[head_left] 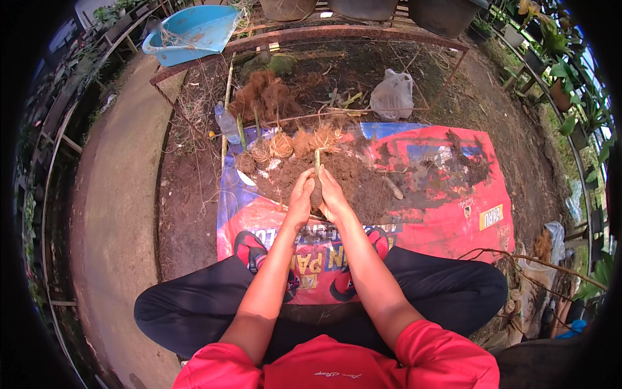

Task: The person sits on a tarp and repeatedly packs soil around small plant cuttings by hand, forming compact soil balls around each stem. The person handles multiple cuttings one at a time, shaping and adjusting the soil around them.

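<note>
Before me, my left hand (301,197) and my right hand (333,193) press from both sides around a dark soil ball (316,193). A pale green plant stem (317,159) rises upright from it between my fingertips. Loose brown soil (359,187) is heaped on a red and blue printed plastic sheet (437,233) beneath and around my hands. Beyond them stands a row of fibre-wrapped root balls (282,145), bound with string, some with green stems. Reddish-brown coconut fibre (266,97) lies in a loose pile behind the row.
A plastic bottle (226,123) stands left of the root balls. A white plastic bag (391,97) is at the back right. A rusty metal frame (340,32) spans the back, with a blue basin (187,36) at its left. A short stick (393,187) lies right of the soil.
</note>
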`<state>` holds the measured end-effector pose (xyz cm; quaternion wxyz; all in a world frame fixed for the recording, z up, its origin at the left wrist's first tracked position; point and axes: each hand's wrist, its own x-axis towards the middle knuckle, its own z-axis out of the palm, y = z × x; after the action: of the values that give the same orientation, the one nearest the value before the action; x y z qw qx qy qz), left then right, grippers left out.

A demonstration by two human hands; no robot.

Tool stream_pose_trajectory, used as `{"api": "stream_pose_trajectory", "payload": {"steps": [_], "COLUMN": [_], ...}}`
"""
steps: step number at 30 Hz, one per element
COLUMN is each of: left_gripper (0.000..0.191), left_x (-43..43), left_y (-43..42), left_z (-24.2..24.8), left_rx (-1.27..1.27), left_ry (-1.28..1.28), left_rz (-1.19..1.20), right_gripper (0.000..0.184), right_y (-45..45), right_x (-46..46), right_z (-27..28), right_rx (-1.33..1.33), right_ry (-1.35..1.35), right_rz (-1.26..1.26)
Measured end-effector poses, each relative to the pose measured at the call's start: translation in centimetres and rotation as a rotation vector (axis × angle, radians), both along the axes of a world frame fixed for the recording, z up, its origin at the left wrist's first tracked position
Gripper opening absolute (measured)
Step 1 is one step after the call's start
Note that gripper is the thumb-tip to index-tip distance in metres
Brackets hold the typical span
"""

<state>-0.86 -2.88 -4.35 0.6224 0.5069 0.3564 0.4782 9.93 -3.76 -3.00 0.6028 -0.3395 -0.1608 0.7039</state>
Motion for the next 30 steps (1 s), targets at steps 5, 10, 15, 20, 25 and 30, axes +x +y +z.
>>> {"api": "stream_pose_trajectory", "payload": {"steps": [5,10,15,20,25,30], "left_gripper": [0.041,0.04,0.04,0.042,0.045,0.037], "left_x": [-0.1,0.0,0.2,0.1,-0.1,-0.6], "left_y": [-0.3,-0.4,-0.2,-0.4,-0.2,0.1], "left_z": [0.7,0.9,0.3,0.1,0.3,0.3], "left_rx": [0.058,0.058,0.108,0.094,-0.07,-0.123], "left_ry": [0.042,0.096,0.119,0.092,-0.116,-0.092], "left_rz": [0.015,0.041,0.034,0.049,0.045,0.151], "right_gripper": [0.04,0.051,0.048,0.042,0.037,0.046], "right_y": [0.2,0.1,-0.2,0.3,0.3,0.2], "right_x": [0.1,0.7,0.8,0.2,0.5,0.5], "right_z": [0.4,0.5,0.7,0.1,-0.9,-1.1], "right_rx": [-0.036,0.025,-0.005,-0.085,-0.022,-0.056], "right_ry": [0.091,0.088,0.128,0.132,0.187,0.164], "right_rz": [0.009,0.096,0.049,0.013,0.093,0.08]}}
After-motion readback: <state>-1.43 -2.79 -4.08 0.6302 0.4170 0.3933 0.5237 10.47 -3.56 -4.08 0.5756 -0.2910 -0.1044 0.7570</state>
